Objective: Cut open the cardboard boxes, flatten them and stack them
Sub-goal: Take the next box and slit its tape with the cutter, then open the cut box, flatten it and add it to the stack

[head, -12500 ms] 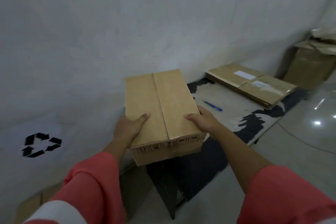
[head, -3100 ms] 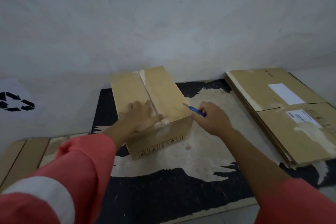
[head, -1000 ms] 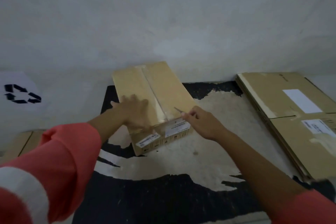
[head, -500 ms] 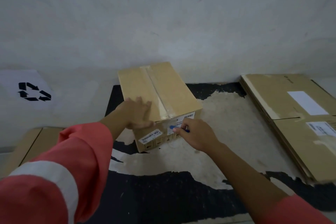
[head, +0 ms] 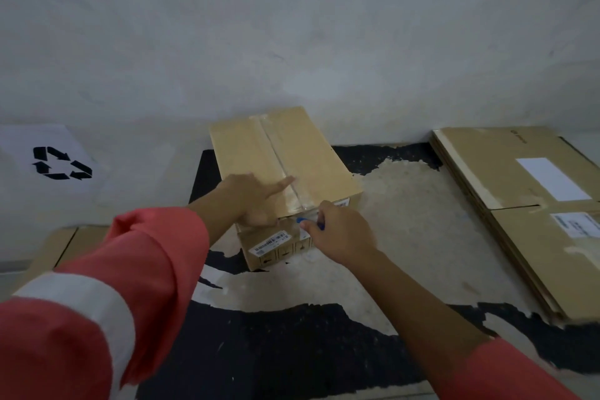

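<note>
A closed brown cardboard box (head: pixel 311 156) sealed with clear tape down its middle stands on a worn black mat (head: pixel 276 334), its far end by the wall. My left hand (head: pixel 253 196) presses flat on the near left of the box top, fingers straight. My right hand (head: pixel 341 232) grips a blue cutter (head: pixel 306 222) at the near end of the tape seam, by the box's front top edge. Its blade is hidden.
A stack of flattened boxes (head: pixel 532 214) with white labels lies at the right on the mat. More flat cardboard (head: pixel 61 243) lies at the left behind my sleeve. A sheet with a recycling symbol (head: pixel 60 162) hangs on the grey wall.
My right hand with the cutter has stayed at the front end of the seam, shifting slightly up. My left hand has spread its fingers toward the tape. The box stands where it was.
</note>
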